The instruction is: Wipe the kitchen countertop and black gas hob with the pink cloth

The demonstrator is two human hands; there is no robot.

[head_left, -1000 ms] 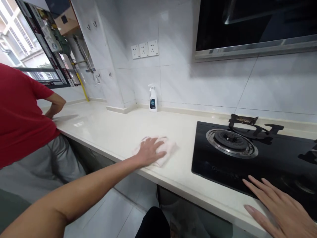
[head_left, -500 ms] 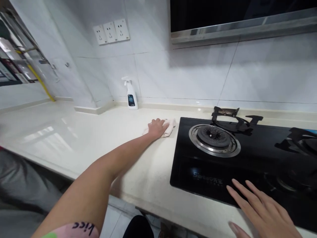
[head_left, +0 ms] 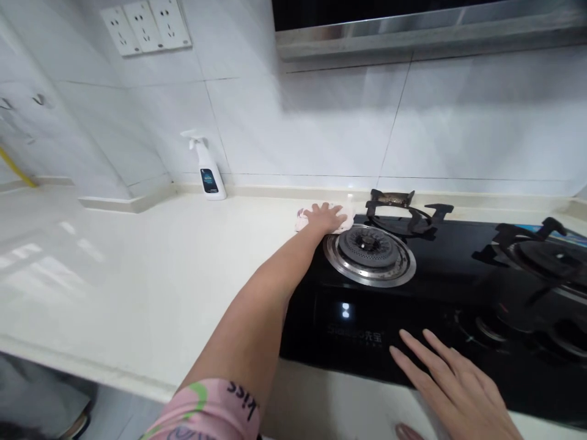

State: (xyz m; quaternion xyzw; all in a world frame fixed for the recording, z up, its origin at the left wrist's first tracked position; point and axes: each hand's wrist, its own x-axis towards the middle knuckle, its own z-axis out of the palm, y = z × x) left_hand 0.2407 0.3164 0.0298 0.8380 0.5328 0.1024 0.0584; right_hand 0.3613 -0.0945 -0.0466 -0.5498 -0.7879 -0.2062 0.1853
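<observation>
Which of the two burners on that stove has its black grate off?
The left burner, beside the left hand on the cloth: it lies bare, with a grate set behind it. The right burner has one over it.

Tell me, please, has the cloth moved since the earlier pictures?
Yes. The cloth, under the left hand, has slid rightward and toward the wall: from left of the stove to beside its left burner.

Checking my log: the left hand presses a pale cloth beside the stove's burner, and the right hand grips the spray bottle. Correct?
No. The head view shows the right hand lying flat on the front edge of the stove; the spray bottle stands alone by the wall. The rest holds.
</observation>
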